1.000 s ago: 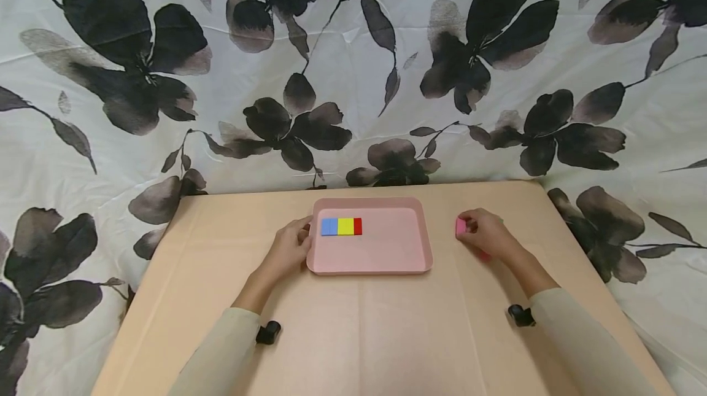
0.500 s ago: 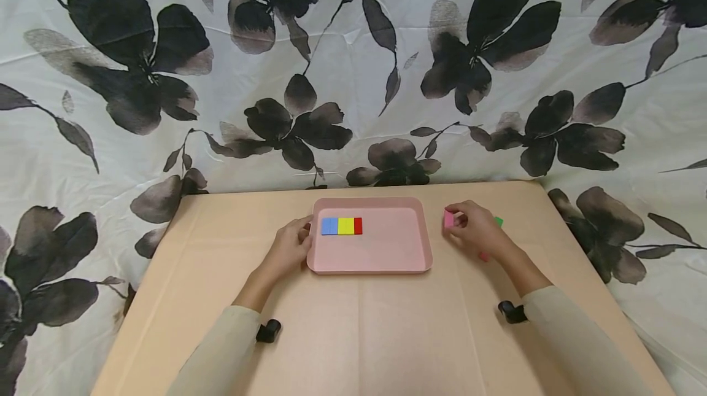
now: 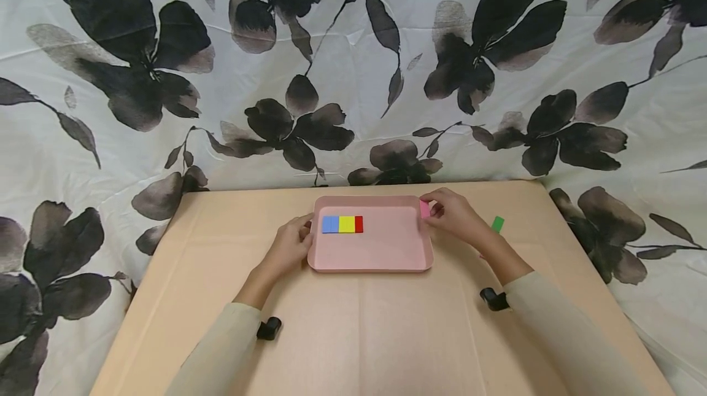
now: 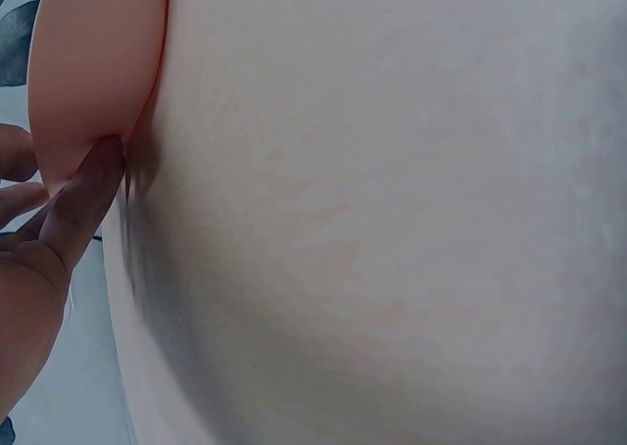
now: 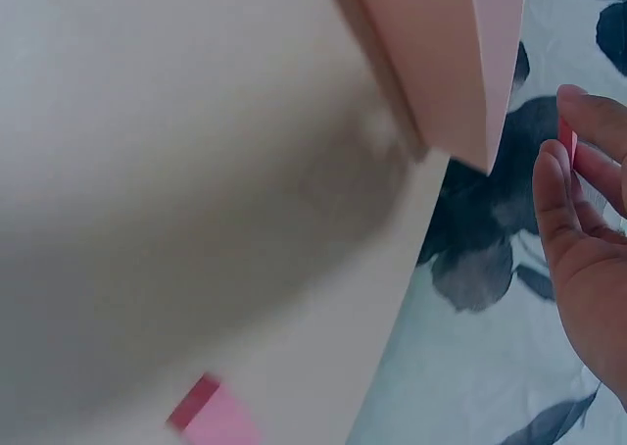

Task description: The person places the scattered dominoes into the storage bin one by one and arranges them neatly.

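A pink tray [image 3: 381, 255] lies on the table, with a row of blue [image 3: 330, 224], yellow [image 3: 347, 224] and red [image 3: 359, 224] blocks towards its upper left. My left hand [image 3: 287, 245] grips the tray's left edge; in the left wrist view, the thumb [image 4: 93, 185] presses the near side of the tray wall [image 4: 98, 63] and other fingertips lie behind it. Between thumb and fingers, my right hand [image 3: 455, 215] pinches a small pink block [image 3: 424, 209] at the tray's upper right edge. From the right wrist view, this block [image 5: 567, 143] is raised off the table, mostly covered by fingers.
A green block [image 3: 498, 224] lies on the table [image 3: 364, 334] beyond the right wrist. Another pinkish block [image 5: 220, 416] shows low in the right wrist view. Behind the table hangs a floral cloth [image 3: 381, 77]. Each wrist carries a small black camera [image 3: 269, 329].
My right hand has moved left and slightly away from me, carrying the pink block from beside the tray to its right edge. The green block has come into sight. My left hand stays put.
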Demonstrator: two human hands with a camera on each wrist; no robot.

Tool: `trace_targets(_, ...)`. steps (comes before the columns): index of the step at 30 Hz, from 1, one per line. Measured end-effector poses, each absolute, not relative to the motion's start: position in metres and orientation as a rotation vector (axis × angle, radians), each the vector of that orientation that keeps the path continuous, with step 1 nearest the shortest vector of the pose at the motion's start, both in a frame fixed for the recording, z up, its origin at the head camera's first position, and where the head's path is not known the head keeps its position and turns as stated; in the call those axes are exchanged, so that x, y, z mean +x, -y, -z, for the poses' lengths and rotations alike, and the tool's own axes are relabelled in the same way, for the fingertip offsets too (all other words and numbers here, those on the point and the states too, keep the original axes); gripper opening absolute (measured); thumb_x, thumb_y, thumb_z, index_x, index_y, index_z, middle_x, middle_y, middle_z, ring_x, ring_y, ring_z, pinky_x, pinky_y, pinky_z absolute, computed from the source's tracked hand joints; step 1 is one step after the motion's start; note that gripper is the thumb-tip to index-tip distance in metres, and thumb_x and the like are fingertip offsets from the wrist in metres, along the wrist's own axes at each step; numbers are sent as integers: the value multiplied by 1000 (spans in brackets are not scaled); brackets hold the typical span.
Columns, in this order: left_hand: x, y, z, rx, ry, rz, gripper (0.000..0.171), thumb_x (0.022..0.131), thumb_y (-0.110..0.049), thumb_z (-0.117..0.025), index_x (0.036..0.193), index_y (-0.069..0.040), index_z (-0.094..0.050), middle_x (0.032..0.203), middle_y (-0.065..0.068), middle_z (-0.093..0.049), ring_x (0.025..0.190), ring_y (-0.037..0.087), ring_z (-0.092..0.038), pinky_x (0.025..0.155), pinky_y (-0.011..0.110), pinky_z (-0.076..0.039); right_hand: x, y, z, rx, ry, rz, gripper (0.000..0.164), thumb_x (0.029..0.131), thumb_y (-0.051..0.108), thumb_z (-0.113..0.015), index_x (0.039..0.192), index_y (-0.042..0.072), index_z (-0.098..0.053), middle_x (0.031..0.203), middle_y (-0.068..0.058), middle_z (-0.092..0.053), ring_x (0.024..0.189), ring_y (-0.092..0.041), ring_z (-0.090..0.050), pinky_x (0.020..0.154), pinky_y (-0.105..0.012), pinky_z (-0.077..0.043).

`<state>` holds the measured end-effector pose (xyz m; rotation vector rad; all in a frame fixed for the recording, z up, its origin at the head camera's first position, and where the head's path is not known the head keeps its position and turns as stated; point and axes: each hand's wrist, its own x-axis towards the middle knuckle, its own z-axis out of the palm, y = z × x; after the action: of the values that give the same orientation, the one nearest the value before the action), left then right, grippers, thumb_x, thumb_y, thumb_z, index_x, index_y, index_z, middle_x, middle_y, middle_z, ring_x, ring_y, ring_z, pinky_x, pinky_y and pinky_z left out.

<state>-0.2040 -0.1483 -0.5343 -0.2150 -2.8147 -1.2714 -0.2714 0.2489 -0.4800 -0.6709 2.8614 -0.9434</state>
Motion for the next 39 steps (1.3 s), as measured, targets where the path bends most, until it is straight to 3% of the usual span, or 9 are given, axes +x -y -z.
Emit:
trace_targets(12, -204, 151, 534, -215, 2809, 1255, 53, 95, 0, -62, 147, 4, -52, 118, 21, -68, 97, 27, -70, 80, 35, -58, -280, -191, 486, -730, -2778, 899, 51, 86, 12, -82, 134, 3, -67, 116, -14, -60, 92, -21, -61, 79, -29, -56)
trace_targets(16, -204, 150, 533, -206, 2803, 1272, 53, 95, 1, -62, 147, 4, -52, 117, 21, -67, 96, 27, -70, 78, 33, -59, -281, -173, 486, -713, -2751, 870, 52, 87, 14, -82, 136, 5, -66, 118, -12, -60, 93, -21, -61, 81, -29, -58)
trace_targets(22, -204, 149, 533, -212, 2815, 1281, 53, 96, 1, -61, 148, 5, -51, 118, 21, -67, 98, 27, -71, 78, 30, -59, -284, -156, 494, -774, -2820, 701, 45, 86, 20, -84, 127, 8, -71, 112, -9, -64, 89, -17, -64, 88, -34, -52)
trace_targets(30, -201, 150, 532, -209, 2811, 1257, 54, 95, -1, -63, 147, 4, -52, 118, 19, -67, 97, 25, -69, 78, 33, -58, -286, -139, 507, -664, -2708, 797, 46, 86, 17, -84, 129, 7, -69, 112, -7, -59, 93, -21, -58, 77, -23, -56)
trace_targets(39, -204, 146, 534, -233, 2816, 1235, 53, 95, -1, -63, 146, 6, -52, 116, 19, -68, 94, 24, -68, 77, 32, -57, -288, -128, 519, -585, -2646, 900, 42, 85, 15, -86, 122, 2, -69, 101, -8, -56, 92, -23, -54, 76, -25, -51)
